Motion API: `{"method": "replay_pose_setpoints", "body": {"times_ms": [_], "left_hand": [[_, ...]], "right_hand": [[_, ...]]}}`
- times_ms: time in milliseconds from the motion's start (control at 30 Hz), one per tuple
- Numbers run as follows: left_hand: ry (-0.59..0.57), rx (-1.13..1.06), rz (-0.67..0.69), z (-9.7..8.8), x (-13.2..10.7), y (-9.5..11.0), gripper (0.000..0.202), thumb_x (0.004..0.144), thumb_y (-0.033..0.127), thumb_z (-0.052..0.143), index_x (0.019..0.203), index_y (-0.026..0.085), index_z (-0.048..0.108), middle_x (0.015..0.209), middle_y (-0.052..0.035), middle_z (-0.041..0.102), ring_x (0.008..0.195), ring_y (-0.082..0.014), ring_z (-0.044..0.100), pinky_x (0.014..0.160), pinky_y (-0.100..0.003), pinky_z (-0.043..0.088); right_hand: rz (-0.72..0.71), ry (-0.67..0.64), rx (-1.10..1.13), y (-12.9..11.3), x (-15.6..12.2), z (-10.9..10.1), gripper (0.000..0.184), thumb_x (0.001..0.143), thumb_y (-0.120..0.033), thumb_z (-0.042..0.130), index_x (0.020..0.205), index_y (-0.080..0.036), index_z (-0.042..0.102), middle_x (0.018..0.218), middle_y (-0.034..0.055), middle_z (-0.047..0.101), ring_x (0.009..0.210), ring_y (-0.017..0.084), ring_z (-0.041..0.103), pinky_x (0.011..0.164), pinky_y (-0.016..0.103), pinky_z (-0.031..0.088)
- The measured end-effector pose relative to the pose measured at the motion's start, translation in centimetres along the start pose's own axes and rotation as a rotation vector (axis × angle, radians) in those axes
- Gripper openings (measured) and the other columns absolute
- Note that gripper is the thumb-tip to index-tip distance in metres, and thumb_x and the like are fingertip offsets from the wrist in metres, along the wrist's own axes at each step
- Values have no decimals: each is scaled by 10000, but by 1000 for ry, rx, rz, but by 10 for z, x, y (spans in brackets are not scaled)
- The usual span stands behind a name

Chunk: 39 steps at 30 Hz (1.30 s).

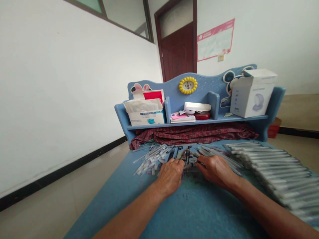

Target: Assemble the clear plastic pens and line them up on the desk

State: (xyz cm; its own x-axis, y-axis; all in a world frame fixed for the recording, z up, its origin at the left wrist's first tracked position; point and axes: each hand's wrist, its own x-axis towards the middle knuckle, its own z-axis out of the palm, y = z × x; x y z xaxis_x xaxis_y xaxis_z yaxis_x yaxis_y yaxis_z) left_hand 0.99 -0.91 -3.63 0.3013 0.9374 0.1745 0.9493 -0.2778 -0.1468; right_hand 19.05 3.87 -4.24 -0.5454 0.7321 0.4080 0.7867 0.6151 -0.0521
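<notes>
My left hand (171, 175) is closed, knuckles up, at the near edge of a pile of small black pen parts (188, 154). What its fingers hold is hidden. Just to the right, my right hand (216, 170) pinches with thumb and forefinger at the same pile; anything between them is too small and blurred to name. Clear pen barrels (152, 159) lie loose beyond the left hand. More thin clear tubes (211, 152) spread behind the right hand. Along the right side, a thick stack of assembled-looking pens (271, 169) lies in rows.
The blue desk (196, 209) carries a shelf with a mask box (147, 116), a yellow clock (188, 85), papers (182, 118), a red round tin (202, 115) and a white carton (253, 94). Red checked cloth (194, 133) is tucked under the shelf. A white wall (62, 83) stands left.
</notes>
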Motion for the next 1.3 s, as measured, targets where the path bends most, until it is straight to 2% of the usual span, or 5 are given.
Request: {"method": "replay_pose_setpoints", "body": {"times_ms": [300, 400, 533, 900, 1300], "left_hand": [[174, -594, -246, -8, -3, -17, 69, 680, 106, 485, 683, 174, 495, 590, 30, 467, 587, -119, 474, 564, -226, 347], [128, -987, -299, -11, -2, -11, 47, 669, 148, 519, 665, 171, 477, 526, 67, 391, 493, -82, 402, 478, -197, 290], [61, -1258, -273, -11, -3, 0, 103, 623, 174, 582, 687, 154, 504, 558, 58, 455, 527, -77, 429, 488, -190, 294], [53, -1308, -348, -14, -3, -6, 150, 639, 260, 624, 715, 138, 583, 553, 47, 530, 492, -69, 431, 495, -194, 317], [22, -1275, -336, -10, -2, -4, 116, 635, 240, 617, 694, 143, 597, 522, 59, 502, 476, -69, 421, 490, -194, 316]], "right_hand": [[259, -93, 762, 0, 9, 4, 280, 793, -350, 466, 556, -208, 510, 471, -4, 563, 456, 133, 517, 454, 240, 307], [417, -237, 1210, -6, 10, 4, 297, 769, -448, 500, 584, -217, 476, 369, -39, 506, 336, 111, 439, 377, 223, 293], [433, -153, 1567, -13, 7, -3, 312, 715, -479, 587, 649, -183, 515, 457, -4, 600, 389, 110, 507, 407, 214, 359], [566, 253, 1746, 12, 14, -20, 310, 662, -428, 688, 705, -159, 538, 596, 37, 662, 477, 140, 597, 448, 230, 431], [529, 226, 1745, 4, 12, -16, 309, 664, -425, 683, 696, -152, 543, 573, 36, 655, 453, 142, 592, 437, 235, 436]]}}
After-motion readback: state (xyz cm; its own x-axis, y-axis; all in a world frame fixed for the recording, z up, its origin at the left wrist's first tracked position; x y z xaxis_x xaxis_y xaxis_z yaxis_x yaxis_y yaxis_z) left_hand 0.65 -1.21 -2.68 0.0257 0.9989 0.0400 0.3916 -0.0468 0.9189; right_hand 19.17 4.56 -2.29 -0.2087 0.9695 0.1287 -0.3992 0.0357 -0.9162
